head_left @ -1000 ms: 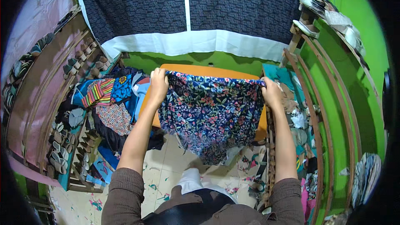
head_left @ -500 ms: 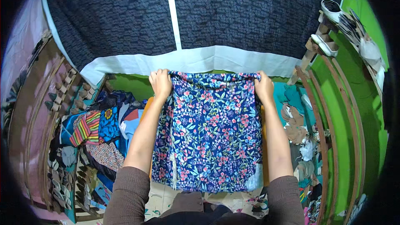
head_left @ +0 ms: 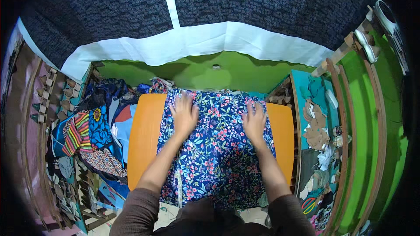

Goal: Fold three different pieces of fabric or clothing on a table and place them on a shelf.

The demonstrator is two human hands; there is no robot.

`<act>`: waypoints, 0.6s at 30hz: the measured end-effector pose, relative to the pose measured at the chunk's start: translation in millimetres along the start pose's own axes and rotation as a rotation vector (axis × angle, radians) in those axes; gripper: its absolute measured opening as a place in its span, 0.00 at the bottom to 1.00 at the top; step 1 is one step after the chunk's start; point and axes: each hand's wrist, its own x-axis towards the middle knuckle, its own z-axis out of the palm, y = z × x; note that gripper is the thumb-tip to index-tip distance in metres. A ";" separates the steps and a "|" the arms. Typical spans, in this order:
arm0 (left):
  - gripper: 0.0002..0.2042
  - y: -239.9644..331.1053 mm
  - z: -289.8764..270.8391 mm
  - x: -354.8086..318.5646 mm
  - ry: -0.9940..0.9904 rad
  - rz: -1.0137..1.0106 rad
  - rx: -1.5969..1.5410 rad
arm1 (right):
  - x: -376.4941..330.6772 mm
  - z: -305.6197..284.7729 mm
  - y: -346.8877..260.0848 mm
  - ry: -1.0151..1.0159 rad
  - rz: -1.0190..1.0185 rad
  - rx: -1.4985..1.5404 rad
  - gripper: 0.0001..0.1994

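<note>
A navy cloth with pink and green flowers (head_left: 214, 148) lies over an orange table (head_left: 142, 135) and hangs past its near edge. Upon its far left part rests my left hand (head_left: 184, 114), open with the fingers spread. My right hand (head_left: 254, 123) is also open, its fingers apart on the far right part of the cloth. Neither hand grips anything. A pale strip runs along the lower left side of the cloth.
On the left are piled patterned fabrics (head_left: 92, 135) beside a wooden rack with shoes (head_left: 43, 98). Scissors with coloured handles (head_left: 309, 205) and fabric scraps (head_left: 316, 131) lie on the right. A dark curtain with a white border (head_left: 197, 41) hangs before the green wall (head_left: 205, 74).
The flowered cloth, held up by its two far corners before, now lies on the table. Both hands have let go and opened onto it. More of the orange table shows.
</note>
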 end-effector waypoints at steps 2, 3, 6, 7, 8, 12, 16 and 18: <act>0.24 32.3 9.7 -57.3 -0.202 0.143 -0.020 | -46.2 7.6 2.8 -0.037 -0.092 -0.014 0.23; 0.24 26.1 14.8 -86.2 -0.245 0.221 0.055 | -57.8 7.7 0.5 -0.085 -0.057 -0.008 0.23; 0.25 -10.6 -2.9 -141.0 -0.266 0.144 0.148 | -84.5 -9.8 32.6 -0.169 0.029 -0.102 0.23; 0.25 -16.2 -17.7 -158.5 -0.270 0.009 0.123 | -94.8 -17.8 45.6 -0.165 0.021 -0.104 0.23; 0.25 -30.1 -24.1 -177.0 -0.230 -0.022 0.245 | -107.0 -26.8 57.0 -0.205 0.133 -0.091 0.24; 0.25 -61.3 -51.9 -232.5 -0.153 -0.126 0.363 | -158.4 -47.5 101.4 -0.250 0.284 -0.113 0.25; 0.24 -54.8 -57.0 -281.9 -0.076 -0.185 0.436 | -203.1 -51.9 101.6 -0.174 0.322 -0.177 0.24; 0.24 -37.0 -54.6 -298.6 0.010 -0.179 0.388 | -224.6 -57.2 81.2 -0.113 0.326 -0.133 0.23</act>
